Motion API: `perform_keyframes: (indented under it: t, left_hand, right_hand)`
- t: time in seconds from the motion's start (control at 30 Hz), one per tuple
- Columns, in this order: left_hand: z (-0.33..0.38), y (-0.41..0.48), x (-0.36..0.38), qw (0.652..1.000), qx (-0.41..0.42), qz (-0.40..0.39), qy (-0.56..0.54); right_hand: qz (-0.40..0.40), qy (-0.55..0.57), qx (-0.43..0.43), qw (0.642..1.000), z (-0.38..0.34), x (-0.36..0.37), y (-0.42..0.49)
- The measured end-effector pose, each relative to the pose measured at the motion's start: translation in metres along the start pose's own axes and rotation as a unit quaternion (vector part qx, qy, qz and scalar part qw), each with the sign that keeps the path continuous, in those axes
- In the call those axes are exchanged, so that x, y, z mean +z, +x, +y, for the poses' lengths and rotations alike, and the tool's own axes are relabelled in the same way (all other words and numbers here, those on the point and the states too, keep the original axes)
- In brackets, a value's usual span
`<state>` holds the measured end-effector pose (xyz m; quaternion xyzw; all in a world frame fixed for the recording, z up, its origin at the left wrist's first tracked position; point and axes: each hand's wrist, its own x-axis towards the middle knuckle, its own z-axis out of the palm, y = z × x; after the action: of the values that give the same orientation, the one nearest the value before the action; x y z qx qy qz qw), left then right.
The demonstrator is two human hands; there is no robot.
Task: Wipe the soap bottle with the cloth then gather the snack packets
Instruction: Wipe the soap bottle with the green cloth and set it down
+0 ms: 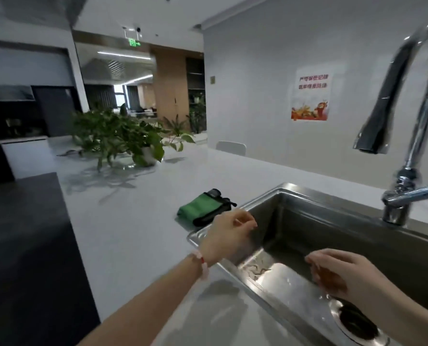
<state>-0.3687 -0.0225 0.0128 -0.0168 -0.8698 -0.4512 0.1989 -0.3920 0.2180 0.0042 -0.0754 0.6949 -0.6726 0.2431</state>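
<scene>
left hand (229, 236), right hand (342, 273), fingers curled, empty

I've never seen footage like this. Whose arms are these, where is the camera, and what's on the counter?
No machine here: a person wears one camera on the head, looking forward and down, so you see their own arms. The left hand hovers over the steel sink's near corner, the right hand over the basin. Both look empty, fingers loosely curled. On the white counter lies a folded green cloth beside the sink, with a potted plant farther back. A tap arches at right. No soap bottle or snack packets show.
</scene>
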Motion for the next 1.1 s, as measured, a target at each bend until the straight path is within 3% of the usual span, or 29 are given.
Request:
perform_keyframes:
  t: [0.17, 0.27, 0.4, 0.5, 0.63, 0.77, 0.93, 1.1]
  left_hand:
    - [-0.089, 0.078, -0.107, 0.981, -0.180, 0.037, -0.060]
    - [-0.132, 0.114, -0.141, 0.957, -0.270, 0.005, -0.104]
    - [-0.166, 0.138, -0.143, 0.931, -0.329, -0.047, -0.152]
    - [-0.175, 0.145, -0.130, 0.918, -0.335, -0.075, -0.199]
    - [-0.182, 0.160, -0.122, 0.930, -0.317, -0.129, -0.134]
    - [-0.172, 0.167, -0.118, 0.916, -0.316, -0.202, -0.146]
    - [-0.141, 0.161, -0.117, 0.881, -0.301, -0.279, -0.238]
    - [-0.097, 0.143, -0.107, 0.834, -0.269, -0.345, -0.336]
  right_hand:
    - [-0.005, 0.150, 0.033, 0.988, -0.020, 0.105, 0.096]
    - [0.016, 0.221, 0.057, 0.973, -0.032, 0.150, 0.145]
    - [0.033, 0.243, 0.106, 0.964, -0.041, 0.182, 0.188]
    - [0.053, 0.227, 0.127, 0.964, -0.040, 0.189, 0.204]
    - [0.066, 0.199, 0.129, 0.969, -0.037, 0.188, 0.212]
    - [0.060, 0.169, 0.125, 0.976, -0.032, 0.191, 0.214]
    - [0.040, 0.164, 0.127, 0.977, -0.030, 0.191, 0.203]
    - [0.010, 0.207, 0.037, 0.978, -0.015, 0.165, 0.158]
